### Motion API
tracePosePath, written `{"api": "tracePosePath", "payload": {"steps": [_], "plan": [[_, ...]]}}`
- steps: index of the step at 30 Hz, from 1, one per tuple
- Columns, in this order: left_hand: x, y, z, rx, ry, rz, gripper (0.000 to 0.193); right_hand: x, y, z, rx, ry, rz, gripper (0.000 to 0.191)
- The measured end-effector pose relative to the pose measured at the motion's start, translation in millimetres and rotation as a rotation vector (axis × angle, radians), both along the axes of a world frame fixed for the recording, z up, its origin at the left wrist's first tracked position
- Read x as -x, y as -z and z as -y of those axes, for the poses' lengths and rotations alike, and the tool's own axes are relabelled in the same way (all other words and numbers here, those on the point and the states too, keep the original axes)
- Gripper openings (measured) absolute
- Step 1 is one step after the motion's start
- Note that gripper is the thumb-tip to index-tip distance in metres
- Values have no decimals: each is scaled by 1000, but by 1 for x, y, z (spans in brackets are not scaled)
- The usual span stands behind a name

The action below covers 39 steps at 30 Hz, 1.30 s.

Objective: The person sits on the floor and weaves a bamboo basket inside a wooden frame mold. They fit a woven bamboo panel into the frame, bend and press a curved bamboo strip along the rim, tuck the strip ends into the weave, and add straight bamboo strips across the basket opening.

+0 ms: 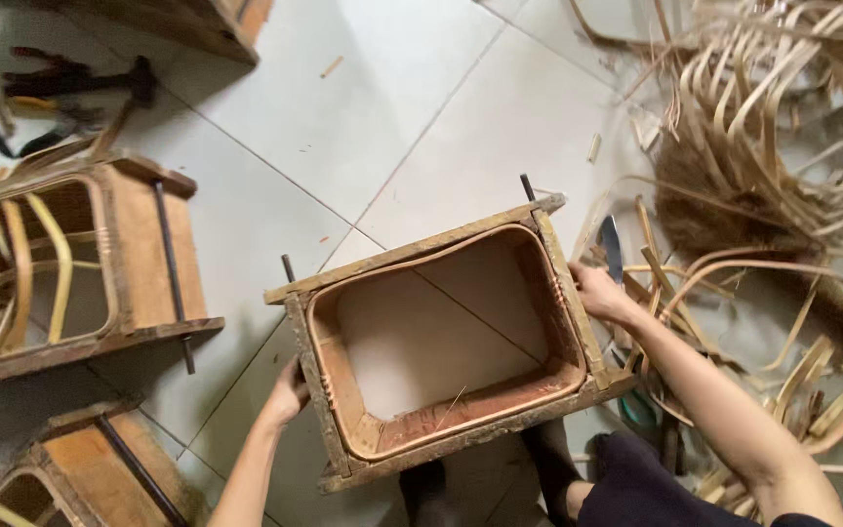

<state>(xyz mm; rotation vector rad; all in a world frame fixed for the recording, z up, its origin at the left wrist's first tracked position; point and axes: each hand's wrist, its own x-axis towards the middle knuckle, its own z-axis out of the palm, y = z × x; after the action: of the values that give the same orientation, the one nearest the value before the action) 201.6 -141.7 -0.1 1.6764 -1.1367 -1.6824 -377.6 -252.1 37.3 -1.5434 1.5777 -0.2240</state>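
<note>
A: What sits at the centre of the frame?

B: A bottomless wooden frame (441, 342) lined with a bent cane strip (461, 415), standing on the tiled floor (382, 127).

A: And the hands?

B: The left hand (288, 393) clamps the frame's left wall; the right hand (599, 293) grips the right wall, fingers curled over it.

A: Anything nearby?

B: Loose cane strips (782, 127) fill the upper right; a similar frame (60, 268) stands at the left.

A: Handling advice?

B: I'd judge even pressure on both walls keeps it square.
</note>
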Motion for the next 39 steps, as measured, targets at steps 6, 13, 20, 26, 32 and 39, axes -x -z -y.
{"api": "tracePosePath", "payload": {"steps": [6, 13, 20, 26, 32, 39], "plan": [[-43, 32, -33, 99, -152, -286, 59, -36, 16, -21, -102, 67, -122, 46], [-86, 0, -41, 237, -245, 140, 36, 13, 10, -19, 335, 186, 224, 43], [-103, 13, -47, 456, -93, 429, 29, 6, 11, -11, 740, -269, 189, 53], [-82, 40, -56, 654, -18, 784, 23, -10, 45, -28, 1070, -420, 373, 58], [-70, 59, -82, 711, 152, 1072, 16, 5, 69, -67, 738, -443, -185, 38], [11, -91, -156, 484, 210, 845, 38, 11, -49, -215, 197, -273, -352, 31]]}}
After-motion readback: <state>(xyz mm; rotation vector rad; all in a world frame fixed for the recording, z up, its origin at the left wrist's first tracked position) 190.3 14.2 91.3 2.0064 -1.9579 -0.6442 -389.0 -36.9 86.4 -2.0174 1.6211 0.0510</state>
